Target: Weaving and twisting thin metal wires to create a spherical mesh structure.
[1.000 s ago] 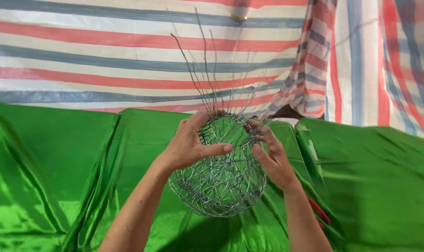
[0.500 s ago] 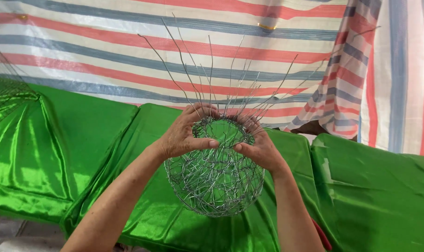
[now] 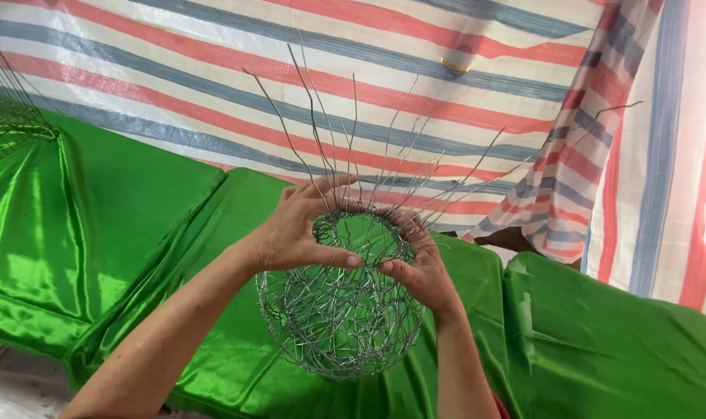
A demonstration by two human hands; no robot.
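Observation:
A round basket of woven grey wire hangs in the air in front of me, over green satin cloth. Several loose wire ends stick up and fan out from its open rim. My left hand grips the rim on the left side, thumb laid across the near edge. My right hand holds the rim on the right, thumb pointing toward the left thumb. Both thumbs nearly meet at the front of the opening.
A striped tarp in red, grey and cream hangs behind as a backdrop, with a fold drooping at the right. Another wire mesh piece shows at the far left edge. Pale floor shows at bottom left.
The view has shifted right and slightly down. My hands have stayed on the basket rim, the thumbs moving closer together at its front edge.

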